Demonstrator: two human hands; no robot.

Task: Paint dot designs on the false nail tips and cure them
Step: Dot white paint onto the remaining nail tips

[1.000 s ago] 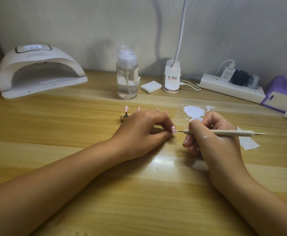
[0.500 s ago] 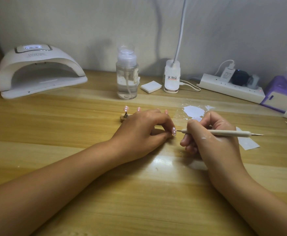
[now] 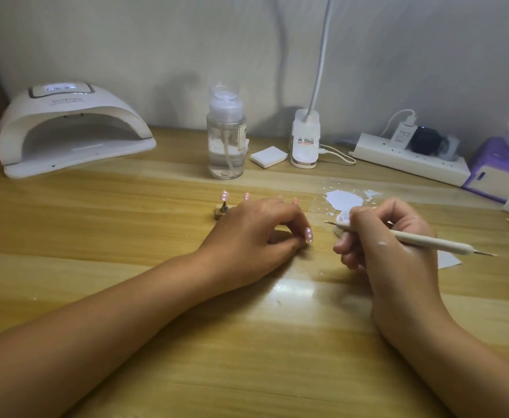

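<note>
Tabletop [image 3: 126, 297] of yellow wood grain takes up the lower view, both bare forearms lying across it. At its back left stands a white curing lamp [image 3: 72, 131], its arched mouth facing the person and a strip on its top lit. The left hand [image 3: 253, 236] rests near the middle of the table with its fingers curled in, thumb and forefinger pinching a dotted nail tip [image 3: 308, 235], pink with white dots; what carries that tip is hidden inside the hand. The right hand [image 3: 392, 236] lies just beside it, fingers wrapped in a pen grip round a dotting tool [image 3: 428, 241], whose fine point aims left at the pinched tip, near it but not touching. Along the back right run a white power strip [image 3: 410, 159] with plugs in it and a purple tissue box [image 3: 494, 167]. A clear pump bottle [image 3: 225, 137], partly full, stands at the back centre, with a desk lamp base [image 3: 305, 140] to its right and a small white pad [image 3: 268, 156] between them. A white paint smear [image 3: 343, 199] lies just behind the right hand. Behind the left hand, two more pink nail tips [image 3: 225, 195] stand upright, the left one on a small stand [image 3: 221, 211].
</note>
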